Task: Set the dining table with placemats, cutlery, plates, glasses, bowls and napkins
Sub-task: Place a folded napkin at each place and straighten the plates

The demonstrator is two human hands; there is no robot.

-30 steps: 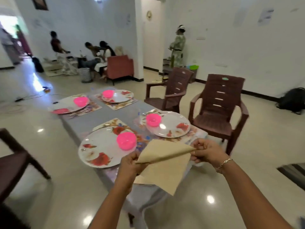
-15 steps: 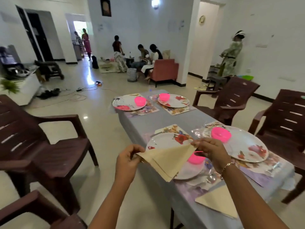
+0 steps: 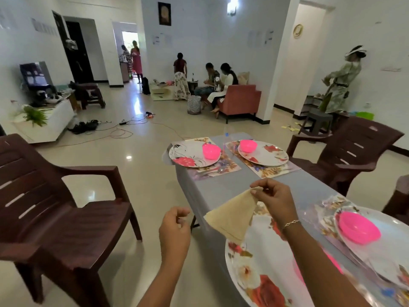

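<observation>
Nearby, right hand (image 3: 274,202) pinching folded beige napkin (image 3: 232,216) by its top corner above near floral plate (image 3: 261,267), left hand (image 3: 174,231) loosely curled, empty.

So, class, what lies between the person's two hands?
In the head view, the folded beige napkin hangs there, pinched at its top corner by the right hand; the left hand holds nothing, apart from it.
</observation>
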